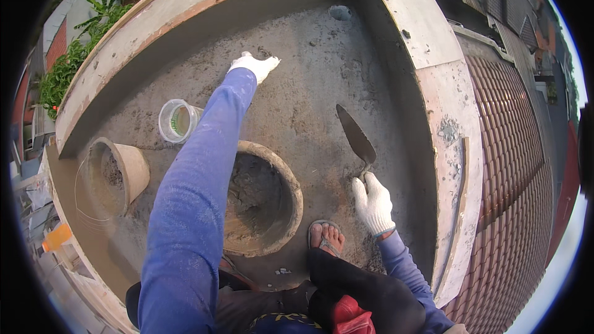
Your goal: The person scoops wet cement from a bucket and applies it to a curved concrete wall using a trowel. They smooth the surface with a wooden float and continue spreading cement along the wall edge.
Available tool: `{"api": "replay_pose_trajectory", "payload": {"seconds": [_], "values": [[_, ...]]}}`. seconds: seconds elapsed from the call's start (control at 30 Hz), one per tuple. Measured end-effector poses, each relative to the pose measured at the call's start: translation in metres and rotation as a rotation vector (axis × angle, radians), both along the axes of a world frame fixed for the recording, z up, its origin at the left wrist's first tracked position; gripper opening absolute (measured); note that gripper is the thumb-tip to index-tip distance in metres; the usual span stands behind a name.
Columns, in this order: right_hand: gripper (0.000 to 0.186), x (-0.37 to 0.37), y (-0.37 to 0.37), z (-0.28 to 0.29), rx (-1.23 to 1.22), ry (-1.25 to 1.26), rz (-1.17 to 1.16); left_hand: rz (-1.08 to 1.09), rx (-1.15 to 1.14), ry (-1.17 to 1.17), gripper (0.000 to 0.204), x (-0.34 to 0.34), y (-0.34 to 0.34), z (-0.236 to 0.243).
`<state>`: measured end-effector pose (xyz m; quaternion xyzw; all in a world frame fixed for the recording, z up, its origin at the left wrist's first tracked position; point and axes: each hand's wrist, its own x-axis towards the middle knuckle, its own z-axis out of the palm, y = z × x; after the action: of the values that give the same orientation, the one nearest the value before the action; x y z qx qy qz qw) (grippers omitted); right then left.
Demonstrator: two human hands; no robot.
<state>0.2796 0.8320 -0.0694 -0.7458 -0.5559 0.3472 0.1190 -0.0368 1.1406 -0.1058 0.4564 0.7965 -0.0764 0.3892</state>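
My right hand (373, 203), in a white knitted glove, is closed round the handle of a trowel (357, 134). The trowel's long pointed blade angles away to the far left, over the rough grey cement floor (309, 105). My left hand (255, 66), also gloved in white, reaches far forward over that floor. Its thumb stands apart from the fingers, which are partly hidden; a small dark lump (263, 52) shows between them. Under my left forearm sits a wide round tub (296, 207) with wet grey mortar inside, partly covered by the sleeve.
A clear plastic pail (176, 120) leans left of my forearm. Beyond it a mortar-caked bucket (137, 173) with a wire handle lies tilted. Raised walls with pale boards (442, 86) enclose the floor; a round hole (340, 13) sits at the far end. My sandalled foot (327, 238) stands beside the tub.
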Motion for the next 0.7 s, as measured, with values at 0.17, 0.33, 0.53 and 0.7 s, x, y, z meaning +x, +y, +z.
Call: {"api": "replay_pose_trajectory", "payload": {"seconds": [0.17, 0.33, 0.53, 0.7], "values": [[0.026, 0.008, -0.027, 0.025, 0.141, -0.125, 0.048, -0.556, 0.398, -0.182, 0.065, -0.033, -0.082, 0.101], [0.022, -0.007, -0.02, 0.104, 0.318, -0.13, 0.235, -0.51, 0.468, -0.057, 0.06, -0.125, -0.193, 0.18], [0.021, -0.066, 0.004, 0.188, 0.391, -0.455, 0.758, -0.195, 0.346, -0.07, 0.062, -0.177, -0.316, 0.106], [0.021, -0.117, 0.025, 0.189, 0.419, -0.819, 1.147, -0.139, 0.236, -0.414, 0.061, -0.162, -0.312, 0.128]]}}
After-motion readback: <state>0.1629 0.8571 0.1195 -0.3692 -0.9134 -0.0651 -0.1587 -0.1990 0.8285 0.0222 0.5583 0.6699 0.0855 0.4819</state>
